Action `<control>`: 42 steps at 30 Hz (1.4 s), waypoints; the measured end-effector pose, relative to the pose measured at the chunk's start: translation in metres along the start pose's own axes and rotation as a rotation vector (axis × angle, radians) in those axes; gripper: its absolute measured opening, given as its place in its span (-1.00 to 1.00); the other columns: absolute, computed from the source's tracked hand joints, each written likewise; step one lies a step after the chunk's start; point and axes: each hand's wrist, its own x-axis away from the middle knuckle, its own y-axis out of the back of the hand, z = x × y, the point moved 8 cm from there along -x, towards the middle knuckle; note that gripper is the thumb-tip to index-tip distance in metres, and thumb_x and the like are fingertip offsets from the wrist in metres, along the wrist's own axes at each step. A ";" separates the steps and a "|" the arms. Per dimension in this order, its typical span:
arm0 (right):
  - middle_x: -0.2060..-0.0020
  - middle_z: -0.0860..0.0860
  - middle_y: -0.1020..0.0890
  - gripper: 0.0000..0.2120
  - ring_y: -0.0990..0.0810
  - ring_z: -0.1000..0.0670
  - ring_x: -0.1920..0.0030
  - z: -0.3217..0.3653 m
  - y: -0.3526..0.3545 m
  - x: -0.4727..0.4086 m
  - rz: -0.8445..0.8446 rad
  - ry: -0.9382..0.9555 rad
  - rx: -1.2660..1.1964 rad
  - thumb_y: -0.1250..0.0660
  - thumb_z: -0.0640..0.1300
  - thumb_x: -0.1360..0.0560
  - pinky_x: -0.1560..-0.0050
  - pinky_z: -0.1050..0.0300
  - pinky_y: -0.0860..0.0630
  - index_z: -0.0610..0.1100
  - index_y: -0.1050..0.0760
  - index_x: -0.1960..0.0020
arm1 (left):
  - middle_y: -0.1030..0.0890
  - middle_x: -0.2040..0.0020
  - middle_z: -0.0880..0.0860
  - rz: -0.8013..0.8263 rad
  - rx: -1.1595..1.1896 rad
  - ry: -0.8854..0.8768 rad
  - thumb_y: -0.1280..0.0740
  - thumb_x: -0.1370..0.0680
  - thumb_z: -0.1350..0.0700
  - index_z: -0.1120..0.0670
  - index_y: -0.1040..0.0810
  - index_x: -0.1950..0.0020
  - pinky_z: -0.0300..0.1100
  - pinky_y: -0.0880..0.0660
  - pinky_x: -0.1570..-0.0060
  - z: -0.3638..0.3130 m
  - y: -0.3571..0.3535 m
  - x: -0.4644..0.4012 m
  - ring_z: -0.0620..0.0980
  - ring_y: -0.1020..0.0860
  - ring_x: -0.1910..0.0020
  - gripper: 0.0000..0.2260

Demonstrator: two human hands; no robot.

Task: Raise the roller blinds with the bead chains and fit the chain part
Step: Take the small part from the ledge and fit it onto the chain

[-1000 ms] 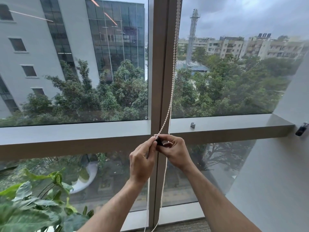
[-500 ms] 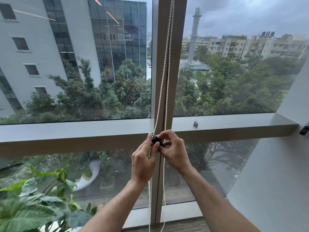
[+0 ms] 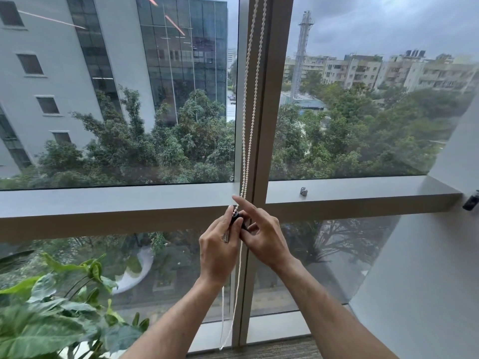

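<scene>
A white bead chain (image 3: 248,104) hangs in two strands along the window's centre post (image 3: 261,125), from the top of view down to the floor. A small black chain part (image 3: 237,218) sits on the chain at sill height. My left hand (image 3: 220,247) pinches this black part and the chain between thumb and fingers. My right hand (image 3: 261,234) holds the same part from the right, its forefinger stretched out up and left over the chain. The blinds themselves are out of view.
A grey horizontal sill (image 3: 116,200) crosses the window behind my hands. A small metal clip (image 3: 303,190) sits on the sill to the right. A black fitting (image 3: 470,202) is on the right wall. A leafy plant (image 3: 51,314) stands at lower left.
The two chain strands have swung from a slant to nearly vertical. My right forefinger has lifted and straightened out over the black part. Both hands stay at sill height.
</scene>
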 end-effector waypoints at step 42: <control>0.08 -0.02 -0.71 -0.49 -0.66 0.03 0.04 0.001 0.012 -0.018 0.126 -0.233 -0.580 -0.56 -0.40 -0.31 0.05 -0.02 -0.66 -0.10 -0.62 -0.20 | -0.60 -0.14 0.31 0.629 0.728 0.195 -0.38 -0.51 0.20 0.07 -0.63 -0.18 -0.01 -0.65 0.30 -0.005 -0.003 -0.041 0.20 -0.65 0.14 -0.75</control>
